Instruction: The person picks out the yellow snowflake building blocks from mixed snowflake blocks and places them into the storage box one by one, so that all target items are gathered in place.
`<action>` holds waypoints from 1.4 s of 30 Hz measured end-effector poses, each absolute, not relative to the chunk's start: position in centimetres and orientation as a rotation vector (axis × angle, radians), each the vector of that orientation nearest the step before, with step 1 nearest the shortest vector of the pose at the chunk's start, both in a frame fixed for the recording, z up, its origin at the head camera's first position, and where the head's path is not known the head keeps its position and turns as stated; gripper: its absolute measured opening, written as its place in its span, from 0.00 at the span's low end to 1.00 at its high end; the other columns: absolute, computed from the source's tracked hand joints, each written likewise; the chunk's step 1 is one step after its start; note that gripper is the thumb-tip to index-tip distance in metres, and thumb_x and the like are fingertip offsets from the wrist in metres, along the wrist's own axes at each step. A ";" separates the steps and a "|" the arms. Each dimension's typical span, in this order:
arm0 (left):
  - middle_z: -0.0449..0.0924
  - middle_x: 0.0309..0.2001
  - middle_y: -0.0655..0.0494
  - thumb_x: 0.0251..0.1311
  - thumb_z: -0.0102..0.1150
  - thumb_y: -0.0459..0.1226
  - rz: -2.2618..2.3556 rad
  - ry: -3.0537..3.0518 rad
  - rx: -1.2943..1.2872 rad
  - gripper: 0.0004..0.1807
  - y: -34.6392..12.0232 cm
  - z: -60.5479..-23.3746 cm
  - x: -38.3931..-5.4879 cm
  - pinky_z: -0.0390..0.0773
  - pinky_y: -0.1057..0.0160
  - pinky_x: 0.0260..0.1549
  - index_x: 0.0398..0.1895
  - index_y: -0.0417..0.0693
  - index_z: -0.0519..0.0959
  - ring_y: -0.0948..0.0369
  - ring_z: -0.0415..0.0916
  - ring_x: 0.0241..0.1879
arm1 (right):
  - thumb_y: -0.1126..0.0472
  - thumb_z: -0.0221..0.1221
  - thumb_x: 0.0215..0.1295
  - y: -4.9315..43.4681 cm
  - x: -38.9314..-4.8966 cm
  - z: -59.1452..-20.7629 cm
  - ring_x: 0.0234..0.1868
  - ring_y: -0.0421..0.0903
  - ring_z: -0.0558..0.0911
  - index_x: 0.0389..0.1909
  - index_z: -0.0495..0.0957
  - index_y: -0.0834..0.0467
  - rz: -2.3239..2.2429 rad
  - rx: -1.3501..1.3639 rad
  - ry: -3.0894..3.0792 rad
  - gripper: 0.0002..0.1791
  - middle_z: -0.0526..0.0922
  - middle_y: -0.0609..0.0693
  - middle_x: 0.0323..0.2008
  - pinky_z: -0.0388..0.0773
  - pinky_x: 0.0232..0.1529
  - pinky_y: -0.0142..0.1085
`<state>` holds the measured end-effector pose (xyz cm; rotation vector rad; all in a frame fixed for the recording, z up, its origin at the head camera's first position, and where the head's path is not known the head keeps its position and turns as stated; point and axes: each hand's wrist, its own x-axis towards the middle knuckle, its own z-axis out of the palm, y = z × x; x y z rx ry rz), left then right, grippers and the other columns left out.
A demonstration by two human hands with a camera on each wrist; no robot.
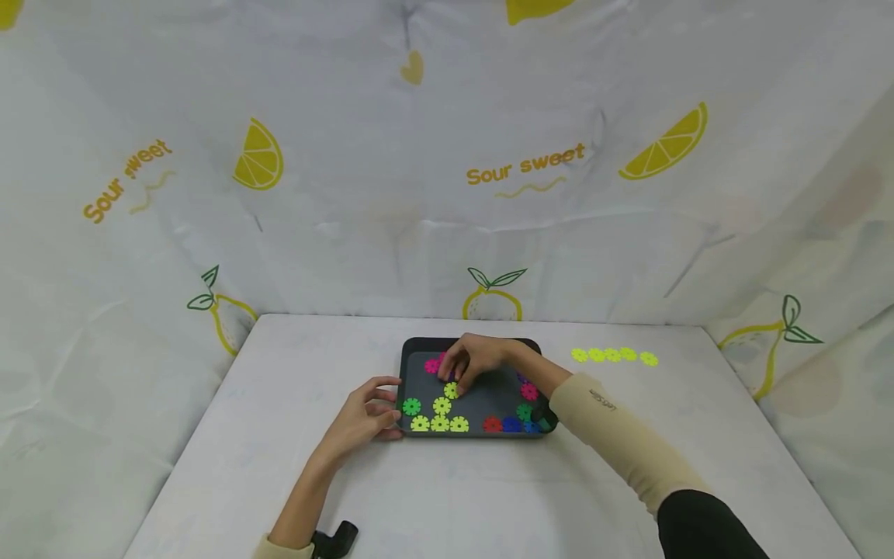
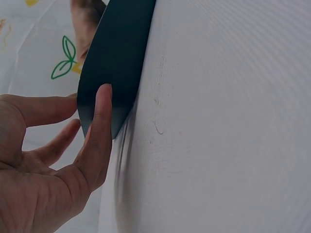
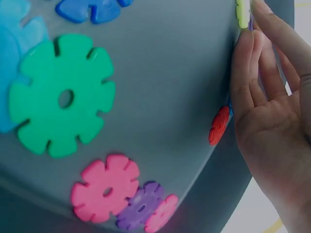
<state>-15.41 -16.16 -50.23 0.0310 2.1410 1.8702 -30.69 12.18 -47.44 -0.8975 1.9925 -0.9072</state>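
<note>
My right hand (image 1: 477,359) reaches over a dark shallow tray (image 1: 482,435), its thumb and fingertips pinching a yellow-green notched plastic disc (image 1: 451,390). In the right wrist view that disc shows edge-on at the fingertips. Below it stands another yellow-green disc (image 1: 441,405), above a row of three along the tray's near side. My left hand (image 1: 366,411) is at the tray's left end. Its extended fingers touch the outer wall in the left wrist view, where the tray's inside is hidden.
In the tray are also a green disc (image 1: 411,406) at left, pink ones (image 1: 432,366) at the far side, and red (image 1: 492,424), blue and other green discs at right. Several yellow-green discs (image 1: 612,355) lie in a row on the white table (image 1: 447,497), right of the tray.
</note>
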 end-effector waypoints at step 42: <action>0.73 0.63 0.34 0.67 0.64 0.24 1.876 2.113 0.018 0.35 -16.2 -50.0 -15.4 0.96 0.52 0.45 0.77 0.45 0.70 0.55 0.85 0.49 | 0.73 0.73 0.61 7.7 -30.3 -48.0 0.32 0.36 0.82 0.57 0.83 0.71 -1.166 -0.824 2.098 0.23 0.86 0.50 0.35 0.82 0.39 0.24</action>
